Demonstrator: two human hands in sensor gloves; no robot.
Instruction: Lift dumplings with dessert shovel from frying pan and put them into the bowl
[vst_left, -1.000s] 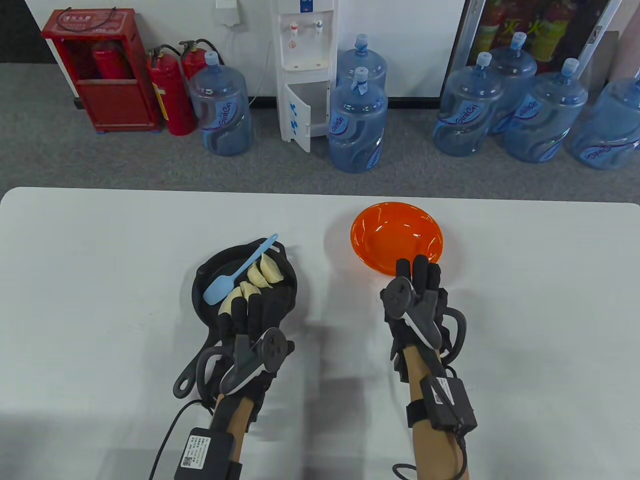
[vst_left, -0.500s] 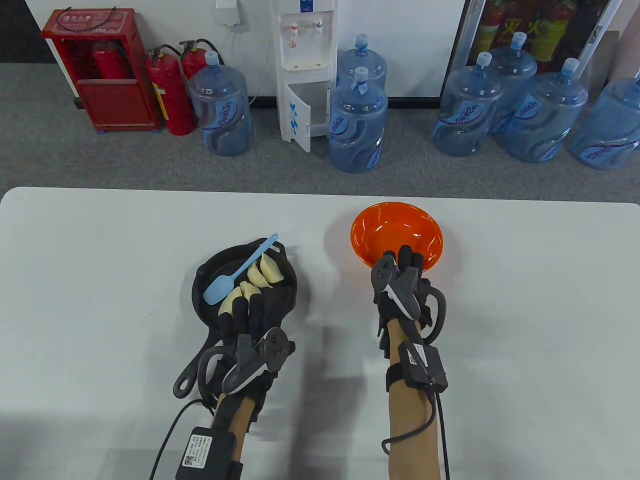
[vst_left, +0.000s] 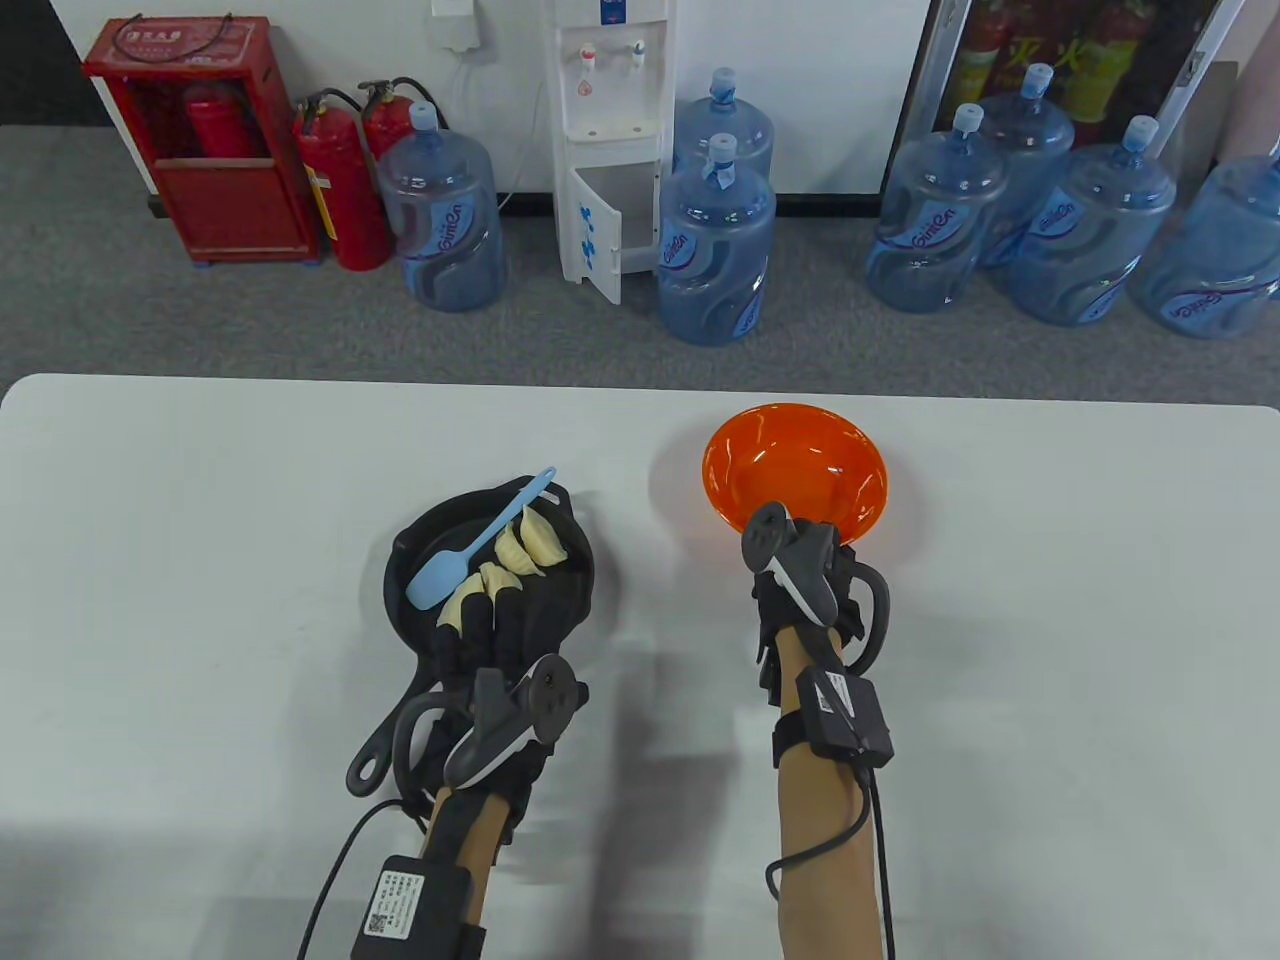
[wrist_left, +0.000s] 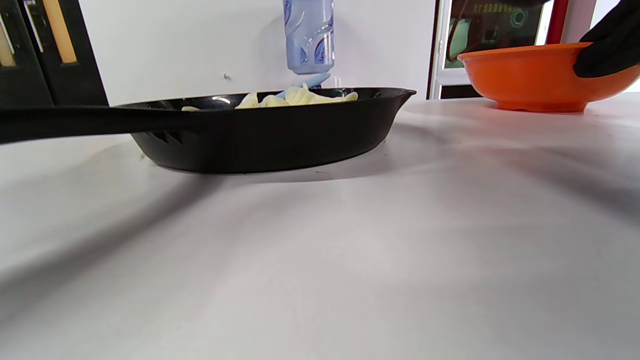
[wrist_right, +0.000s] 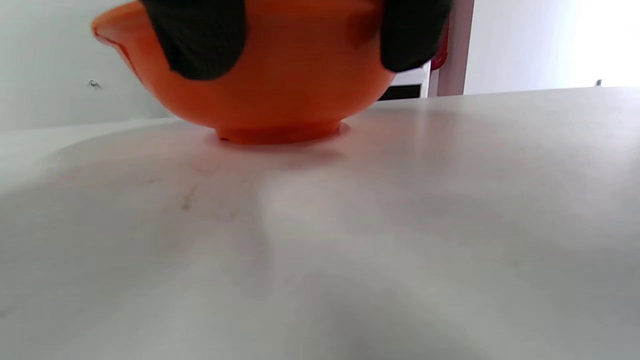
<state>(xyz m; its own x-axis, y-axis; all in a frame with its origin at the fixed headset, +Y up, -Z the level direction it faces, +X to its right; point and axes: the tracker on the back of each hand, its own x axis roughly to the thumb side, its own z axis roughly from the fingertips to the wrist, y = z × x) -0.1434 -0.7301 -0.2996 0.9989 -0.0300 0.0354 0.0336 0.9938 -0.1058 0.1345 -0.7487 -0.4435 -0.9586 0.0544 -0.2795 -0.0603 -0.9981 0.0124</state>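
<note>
Dumplings (vst_left: 525, 560), pale and pleated, lie clustered in the black frying pan (vst_left: 575, 600) on the left half of the white table (vst_left: 200, 520); from the left wrist view their tops just show over the pan's rim. A light-blue dessert shovel (vst_left: 478, 545) lies across the pan, blade down among the dumplings toward the near-left, handle tip propped on the far rim and poking out past it. Pan handle runs toward the near-left, ending in a hanging loop. The left hand (vst_left: 500, 650) lies over the near part of the pan where the handle joins, fingers (vst_left: 478, 618) stretched forward and fairly straight, tips reaching to the nearest dumpling; whether they press on the pan or only hover, cannot tell. It grips nothing that I can see. To the right, well apart from the pan, the orange bowl (vst_left: 795, 460) stands upright on its foot, inside bare. The right hand (vst_left: 805, 580) is at the bowl's near rim: in the right wrist view two black fingertips (wrist_right: 200, 40) lie down the bowl's near outer wall, and from the left wrist view a gloved finger laps over the rim. So it holds the bowl at the edge. Beyond the table, on grey carpet: blue water jugs (vst_left: 715, 250), a white water dispenser (vst_left: 610, 140), red fire extinguishers (vst_left: 340, 185) and a red cabinet (vst_left: 205, 140).
</note>
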